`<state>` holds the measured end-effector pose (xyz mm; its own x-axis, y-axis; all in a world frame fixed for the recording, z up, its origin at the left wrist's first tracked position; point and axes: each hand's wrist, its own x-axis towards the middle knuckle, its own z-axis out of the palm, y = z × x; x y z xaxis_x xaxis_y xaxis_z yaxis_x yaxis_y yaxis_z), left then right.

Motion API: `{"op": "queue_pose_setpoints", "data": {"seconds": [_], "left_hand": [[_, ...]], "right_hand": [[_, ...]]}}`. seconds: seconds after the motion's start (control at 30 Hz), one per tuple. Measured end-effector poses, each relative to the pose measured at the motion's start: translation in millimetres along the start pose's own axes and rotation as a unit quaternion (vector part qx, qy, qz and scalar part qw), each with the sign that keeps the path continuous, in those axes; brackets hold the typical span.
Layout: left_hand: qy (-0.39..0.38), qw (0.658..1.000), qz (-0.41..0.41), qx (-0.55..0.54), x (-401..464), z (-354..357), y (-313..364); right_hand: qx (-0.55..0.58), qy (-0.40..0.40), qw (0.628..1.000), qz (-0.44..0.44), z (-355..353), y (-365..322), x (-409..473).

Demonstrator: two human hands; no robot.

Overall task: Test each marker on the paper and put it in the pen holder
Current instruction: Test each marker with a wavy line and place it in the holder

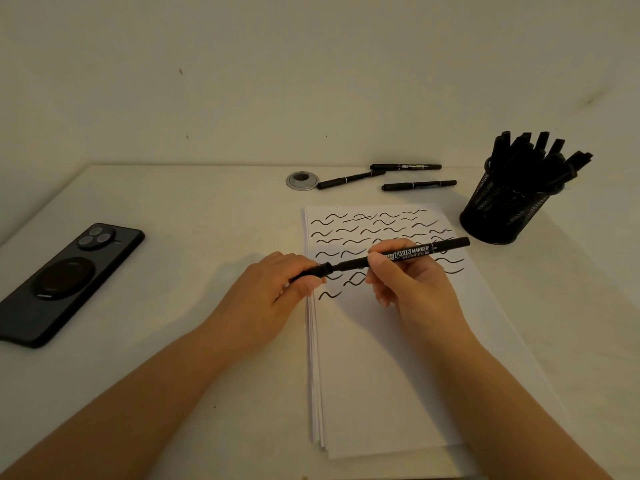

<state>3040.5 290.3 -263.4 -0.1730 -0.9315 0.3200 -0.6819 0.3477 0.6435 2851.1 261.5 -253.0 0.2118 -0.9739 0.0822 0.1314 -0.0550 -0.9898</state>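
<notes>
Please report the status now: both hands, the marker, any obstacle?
Left hand pinches black cap; right hand holds black twin marker over scribbled white paper. Black mesh pen holder unobstructed.

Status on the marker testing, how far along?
Mostly done: the pen holder is packed with markers and the paper carries rows of squiggles. In hand: the right hand holds a Twin Marker over the paper while the left hand grips its cap end. Left: three loose markers lying beyond the paper.
</notes>
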Motion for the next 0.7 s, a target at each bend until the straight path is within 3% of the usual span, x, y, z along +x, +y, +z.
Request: {"op": "queue_pose_setpoints", "data": {"seconds": [0.33, 0.43, 0.7], "left_hand": [[-0.018, 0.999, -0.031, 0.019, -1.5, 1.7, 0.7], [-0.017, 0.999, -0.041, -0.015, -2.1, 2.6, 2.2], [0.005, 0.986, -0.100, -0.136, -2.6, 5.9, 6.9]], "right_hand": [[-0.006, -0.045, 0.999, 0.011, 1.1, 0.8, -1.2], [0.031, -0.052, 0.998, 0.021, 2.2, 1.4, -2.4], [-0.001, -0.053, 0.998, -0.014, 6.5, 1.6, -5.4]]}}
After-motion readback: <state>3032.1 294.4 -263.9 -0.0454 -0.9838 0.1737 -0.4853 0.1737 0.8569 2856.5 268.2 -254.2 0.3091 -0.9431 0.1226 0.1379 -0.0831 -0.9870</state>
